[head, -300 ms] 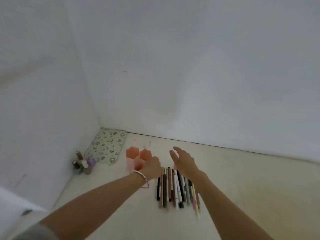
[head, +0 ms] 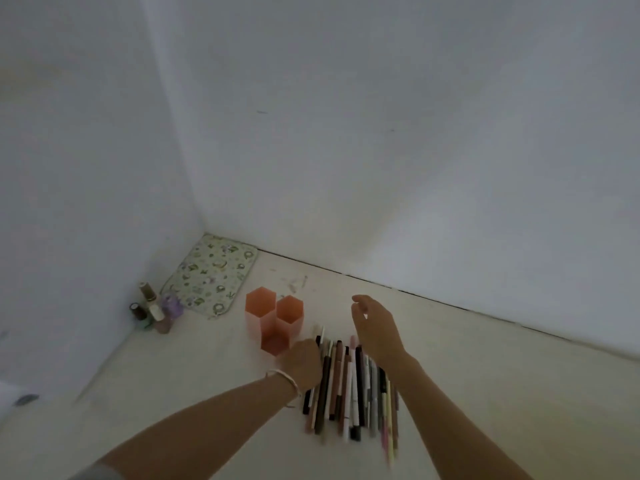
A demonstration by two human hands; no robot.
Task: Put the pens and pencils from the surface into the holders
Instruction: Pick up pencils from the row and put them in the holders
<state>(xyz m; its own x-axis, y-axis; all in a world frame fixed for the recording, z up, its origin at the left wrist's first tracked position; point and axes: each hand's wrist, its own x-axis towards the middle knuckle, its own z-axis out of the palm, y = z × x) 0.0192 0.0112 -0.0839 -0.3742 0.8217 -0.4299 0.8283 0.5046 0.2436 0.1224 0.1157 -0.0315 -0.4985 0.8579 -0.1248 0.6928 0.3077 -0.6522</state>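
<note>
Three pink-orange hexagonal holders (head: pixel 290 311) stand clustered together, and nothing sticks out of them. Just right of them, several pens and pencils (head: pixel 349 386) lie side by side in a row on the pale surface. My left hand (head: pixel 306 362), with a white bracelet on the wrist, rests on the left edge of the row, fingers curled down over the pens; whether it grips one is hidden. My right hand (head: pixel 375 327) hovers over the far end of the row, fingers spread and nothing in it.
A patterned mat (head: pixel 211 275) lies in the far left corner. Several small bottles (head: pixel 156 310) stand against the left wall. White walls close off the surface at the left and back. Bare surface stretches to the right of the pens.
My left hand has drawn back toward me along the pens, uncovering the nearest holder. My right hand has hardly moved.
</note>
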